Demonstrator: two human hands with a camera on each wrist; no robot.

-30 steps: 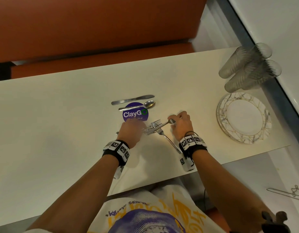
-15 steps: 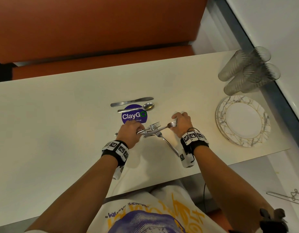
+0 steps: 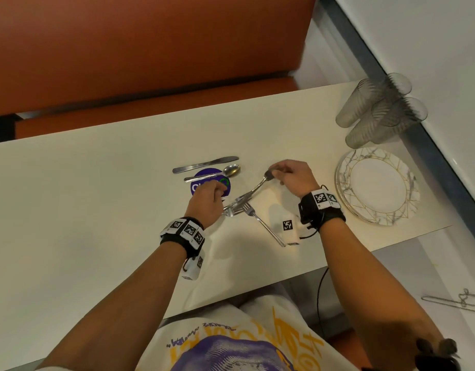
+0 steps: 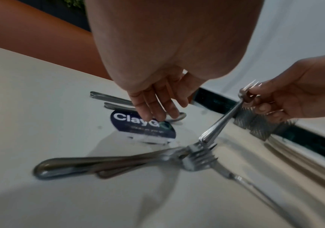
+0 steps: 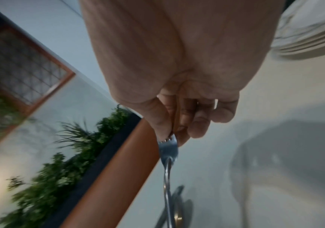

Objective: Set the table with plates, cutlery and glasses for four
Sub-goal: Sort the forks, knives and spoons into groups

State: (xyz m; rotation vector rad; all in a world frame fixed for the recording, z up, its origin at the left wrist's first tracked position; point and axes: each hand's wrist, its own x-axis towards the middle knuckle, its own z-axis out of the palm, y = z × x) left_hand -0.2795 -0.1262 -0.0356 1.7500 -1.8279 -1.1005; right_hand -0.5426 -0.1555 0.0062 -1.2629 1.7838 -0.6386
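My right hand (image 3: 292,175) pinches one fork (image 3: 253,187) by its tines and holds it tilted, handle end down over the other forks. The pinch on the fork (image 5: 167,148) shows in the right wrist view. A small pile of forks (image 4: 109,163) lies on the cream table (image 3: 97,196), with a single fork (image 3: 267,230) crossing it towards me. My left hand (image 3: 207,199) hovers over a purple sticker (image 4: 142,129), fingers (image 4: 153,106) relaxed and holding nothing. A knife (image 3: 204,165) and a spoon (image 3: 231,170) lie just beyond.
A stack of white plates with gold lines (image 3: 378,183) sits at the right end of the table. Several ribbed glasses (image 3: 380,113) stand behind it by the wall. An orange bench (image 3: 150,62) runs along the far side. The table's near edge is close to my body.
My right hand has lifted one fork up and to the right, away from the pile. My left hand has let go of the forks and moved towards the sticker.
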